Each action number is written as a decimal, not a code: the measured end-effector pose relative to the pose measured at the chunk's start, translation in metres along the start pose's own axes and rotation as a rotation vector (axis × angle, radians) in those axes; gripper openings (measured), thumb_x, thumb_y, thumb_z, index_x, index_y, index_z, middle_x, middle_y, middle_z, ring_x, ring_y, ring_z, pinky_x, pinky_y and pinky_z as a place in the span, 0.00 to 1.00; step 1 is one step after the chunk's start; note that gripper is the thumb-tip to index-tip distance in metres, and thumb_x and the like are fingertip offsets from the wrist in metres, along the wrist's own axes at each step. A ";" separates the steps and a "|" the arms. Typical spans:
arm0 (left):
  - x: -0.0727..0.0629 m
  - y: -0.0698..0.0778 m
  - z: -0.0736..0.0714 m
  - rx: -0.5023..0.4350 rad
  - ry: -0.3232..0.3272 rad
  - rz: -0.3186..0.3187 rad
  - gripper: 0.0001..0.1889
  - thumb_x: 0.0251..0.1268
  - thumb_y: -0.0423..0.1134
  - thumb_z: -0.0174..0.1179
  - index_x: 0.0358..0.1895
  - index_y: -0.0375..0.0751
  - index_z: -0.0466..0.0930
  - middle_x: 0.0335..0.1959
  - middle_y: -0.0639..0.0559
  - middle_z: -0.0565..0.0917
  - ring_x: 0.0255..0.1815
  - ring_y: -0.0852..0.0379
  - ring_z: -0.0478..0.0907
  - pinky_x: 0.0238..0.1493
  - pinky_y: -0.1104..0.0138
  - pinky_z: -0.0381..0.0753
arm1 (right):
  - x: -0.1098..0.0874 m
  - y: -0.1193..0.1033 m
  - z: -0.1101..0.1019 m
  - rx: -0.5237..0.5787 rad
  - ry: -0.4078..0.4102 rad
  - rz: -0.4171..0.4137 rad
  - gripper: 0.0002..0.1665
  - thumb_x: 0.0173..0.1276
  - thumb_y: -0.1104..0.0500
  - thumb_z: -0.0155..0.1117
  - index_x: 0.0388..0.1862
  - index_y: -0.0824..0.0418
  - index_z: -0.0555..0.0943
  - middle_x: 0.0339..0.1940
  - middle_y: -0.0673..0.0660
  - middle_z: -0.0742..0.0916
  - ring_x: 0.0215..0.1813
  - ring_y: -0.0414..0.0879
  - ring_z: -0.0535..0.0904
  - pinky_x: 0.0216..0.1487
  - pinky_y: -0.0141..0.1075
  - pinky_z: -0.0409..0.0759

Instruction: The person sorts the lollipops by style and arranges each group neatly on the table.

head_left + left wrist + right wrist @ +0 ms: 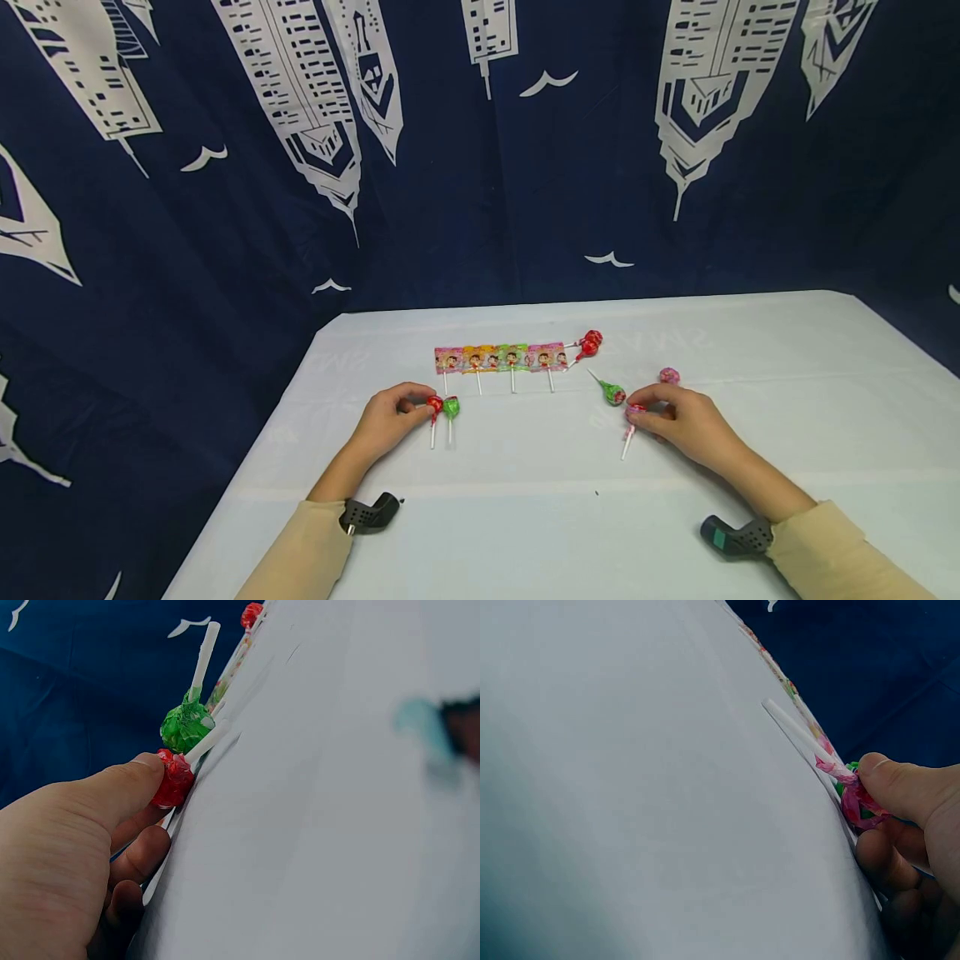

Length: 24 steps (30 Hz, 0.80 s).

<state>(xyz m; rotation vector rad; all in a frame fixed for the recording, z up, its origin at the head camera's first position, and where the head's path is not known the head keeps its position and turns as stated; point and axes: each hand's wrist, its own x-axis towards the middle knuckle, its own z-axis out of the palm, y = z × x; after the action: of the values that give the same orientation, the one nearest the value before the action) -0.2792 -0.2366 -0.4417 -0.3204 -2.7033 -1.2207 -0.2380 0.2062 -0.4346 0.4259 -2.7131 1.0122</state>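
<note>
At the left of the table, my left hand (384, 423) pinches the head of a red lollipop (434, 403) between thumb and fingers; its white stick points toward me. Right beside it lies a green lollipop (451, 407), also large in the left wrist view (185, 727). Over on the right, my right hand (693, 423) holds a pink-wrapped lollipop (862, 806) by its head, the stick slanting down and left in the head view. Close to those fingers are another green lollipop (613, 393) and a round pink lollipop (669, 376), partly hidden behind the hand.
Behind both hands runs a row of flat-wrapped lollipops (512, 357) in pink, orange and green, sticks toward me. Red lollipops (590, 345) lie at its right end. Everything rests on a white-covered table (525, 517), with a dark blue patterned curtain (480, 217) behind.
</note>
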 end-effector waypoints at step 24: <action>0.000 -0.003 0.000 -0.003 -0.001 0.015 0.13 0.59 0.38 0.71 0.48 0.49 0.87 0.31 0.54 0.84 0.28 0.62 0.72 0.32 0.70 0.70 | 0.000 0.002 0.003 -0.028 0.022 -0.015 0.12 0.62 0.53 0.75 0.45 0.50 0.87 0.29 0.47 0.83 0.21 0.35 0.66 0.25 0.30 0.67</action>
<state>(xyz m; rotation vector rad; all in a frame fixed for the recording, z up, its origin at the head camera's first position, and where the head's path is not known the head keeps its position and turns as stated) -0.2802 -0.2381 -0.4439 -0.3414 -2.6950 -1.2208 -0.2387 0.2054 -0.4378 0.4270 -2.6974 0.9682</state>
